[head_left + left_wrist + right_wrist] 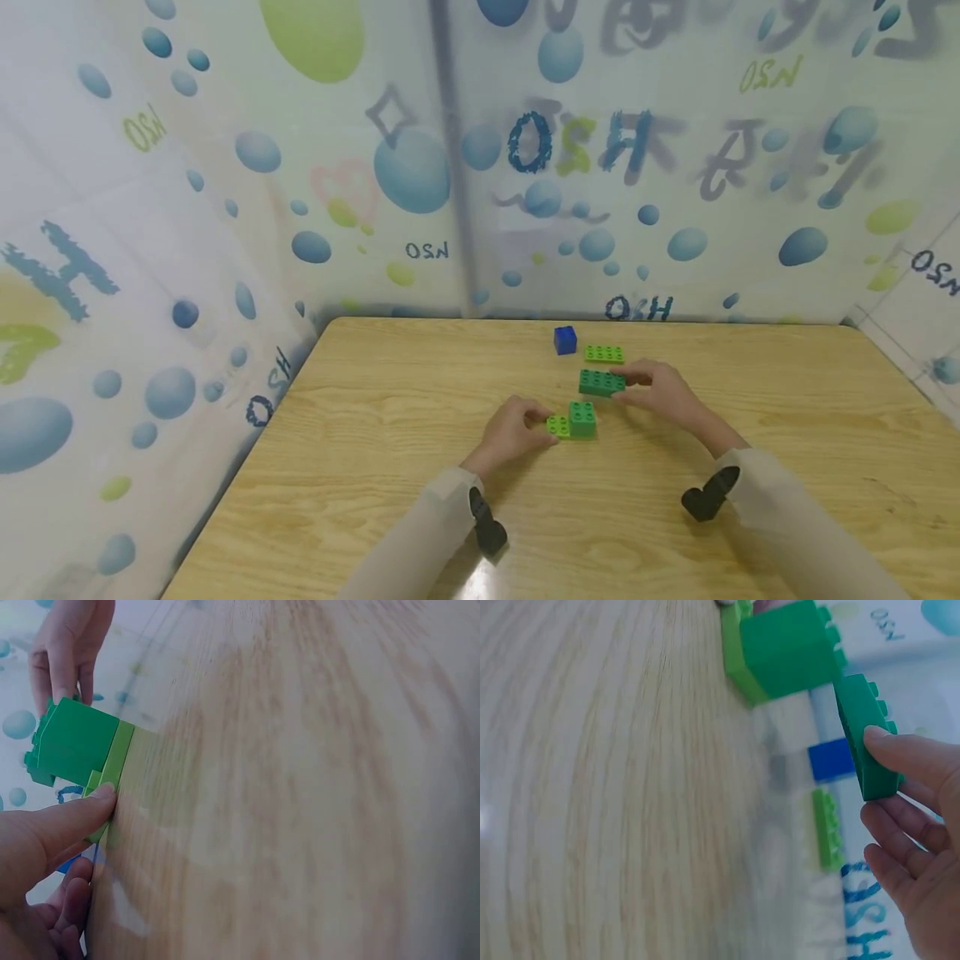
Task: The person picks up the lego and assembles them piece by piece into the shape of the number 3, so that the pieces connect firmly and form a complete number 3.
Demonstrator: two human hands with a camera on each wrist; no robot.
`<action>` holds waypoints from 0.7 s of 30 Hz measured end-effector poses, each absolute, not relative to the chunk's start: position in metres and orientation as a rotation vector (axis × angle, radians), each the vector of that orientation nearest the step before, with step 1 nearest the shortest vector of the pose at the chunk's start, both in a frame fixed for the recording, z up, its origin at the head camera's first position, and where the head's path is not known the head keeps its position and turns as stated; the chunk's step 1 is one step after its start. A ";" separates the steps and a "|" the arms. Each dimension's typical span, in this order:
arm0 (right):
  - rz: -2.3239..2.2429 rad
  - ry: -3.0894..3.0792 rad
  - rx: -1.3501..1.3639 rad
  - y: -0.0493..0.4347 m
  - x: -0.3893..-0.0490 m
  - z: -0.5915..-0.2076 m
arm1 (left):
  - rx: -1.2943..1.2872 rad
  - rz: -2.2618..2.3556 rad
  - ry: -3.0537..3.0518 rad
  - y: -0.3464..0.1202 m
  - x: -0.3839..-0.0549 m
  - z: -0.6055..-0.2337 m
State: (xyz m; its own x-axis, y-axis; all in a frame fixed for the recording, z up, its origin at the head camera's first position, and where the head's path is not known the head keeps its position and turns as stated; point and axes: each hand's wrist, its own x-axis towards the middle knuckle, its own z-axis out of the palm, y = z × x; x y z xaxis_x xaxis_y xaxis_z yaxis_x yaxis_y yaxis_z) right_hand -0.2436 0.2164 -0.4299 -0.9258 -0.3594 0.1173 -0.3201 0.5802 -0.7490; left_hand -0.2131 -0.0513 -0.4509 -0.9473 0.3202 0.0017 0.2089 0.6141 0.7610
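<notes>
My left hand pinches the left end of a flat light-green building brick on the table. A taller green brick sits on the other end of that flat brick, studs up. Between thumb and fingers, my right hand holds a dark green brick by its right end. In the right wrist view this dark green brick is raised above the tabletop, its hollow underside turned toward the table. It hangs just behind the stacked pair, apart from it.
Farther back on the wooden table lie a blue brick and a second flat light-green brick, side by side. A patterned curtain with bubbles and letters hangs behind the table's far edge.
</notes>
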 end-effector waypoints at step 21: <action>-1.364 2.688 -0.777 0.182 -0.216 -0.411 | 0.462 1.221 2.707 -0.051 -0.214 -0.450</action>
